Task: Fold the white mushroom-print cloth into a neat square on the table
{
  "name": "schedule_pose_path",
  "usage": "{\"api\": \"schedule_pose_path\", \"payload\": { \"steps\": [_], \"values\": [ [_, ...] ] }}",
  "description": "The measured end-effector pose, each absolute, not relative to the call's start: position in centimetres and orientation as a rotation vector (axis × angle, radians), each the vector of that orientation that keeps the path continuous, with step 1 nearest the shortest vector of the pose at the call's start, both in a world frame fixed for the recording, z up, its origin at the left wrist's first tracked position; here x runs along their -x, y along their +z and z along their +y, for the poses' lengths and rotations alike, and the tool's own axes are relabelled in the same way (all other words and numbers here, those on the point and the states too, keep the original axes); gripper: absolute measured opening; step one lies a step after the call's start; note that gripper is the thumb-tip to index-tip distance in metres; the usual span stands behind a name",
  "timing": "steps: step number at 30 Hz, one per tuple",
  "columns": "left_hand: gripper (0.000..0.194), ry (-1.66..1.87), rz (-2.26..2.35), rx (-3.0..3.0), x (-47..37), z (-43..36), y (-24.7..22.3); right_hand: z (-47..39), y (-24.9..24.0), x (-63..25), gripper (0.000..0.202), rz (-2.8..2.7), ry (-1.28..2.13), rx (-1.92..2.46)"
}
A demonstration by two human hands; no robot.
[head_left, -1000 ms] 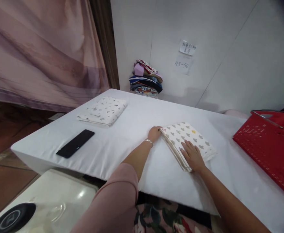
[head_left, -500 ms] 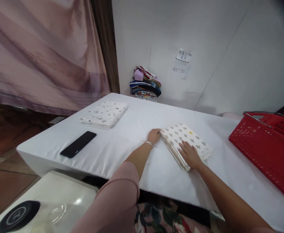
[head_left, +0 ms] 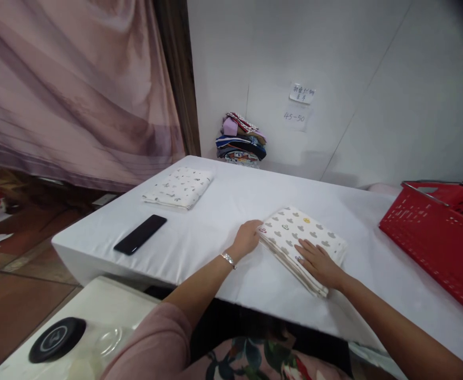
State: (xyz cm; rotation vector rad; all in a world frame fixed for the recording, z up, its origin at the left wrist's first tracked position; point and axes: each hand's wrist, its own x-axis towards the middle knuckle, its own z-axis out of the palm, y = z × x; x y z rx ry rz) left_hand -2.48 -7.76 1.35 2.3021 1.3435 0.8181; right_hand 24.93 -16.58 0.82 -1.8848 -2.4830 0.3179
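Note:
A folded white cloth [head_left: 290, 232] printed with grey mouse-head shapes and one yellow one lies on the white-covered table [head_left: 231, 200]. My left hand [head_left: 248, 237], with a bracelet at the wrist, grips its left corner; the fingertips are partly hidden at the edge. Spread flat on top of the cloth, near its front edge, is my right hand [head_left: 320, 264]. The stacked layers show along the cloth's near side. Farther left lies a second folded white cloth [head_left: 180, 187] with small dark prints, apart from both hands.
A black phone [head_left: 140, 235] rests at the table's left. On the right stands a red plastic basket [head_left: 433, 243]. Behind the table is a pile of folded fabrics [head_left: 241, 140] against the wall. A white surface with a round black object [head_left: 57, 339] is at lower left.
The mouse-print cloth has shifted slightly towards me and turned a little, with both hands still on it. The view has also shifted slightly.

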Motion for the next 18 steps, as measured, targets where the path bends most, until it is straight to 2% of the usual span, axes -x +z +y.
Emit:
{"api": "schedule_pose_path", "payload": {
  "steps": [3, 5, 10, 14, 18],
  "values": [
    [0.039, 0.871, 1.148, -2.468, 0.2, -7.5, 2.4, -16.1, 1.8, -23.2, 0.057, -2.376, 0.311, 1.963],
    [0.039, 0.767, 1.084, -2.584, -1.0, -7.5, 2.2, -16.1, 1.9, -21.7, 0.058, -2.367, 0.283, 1.95],
    [0.037, 0.515, 1.144, -2.665, -1.7, -7.5, 0.6, -16.7, 0.2, -19.6, 0.065, -2.528, 0.128, 1.862],
    [0.038, 0.341, 1.144, -2.608, -2.2, -6.8, 1.5, -16.8, -0.7, -19.6, 0.065, -2.522, 0.037, 1.817],
    [0.044, 0.384, 1.209, -2.612, -4.1, -6.5, 2.4, -16.9, -0.5, -19.6, 0.068, -2.497, 0.09, 1.833]
  ]
}}
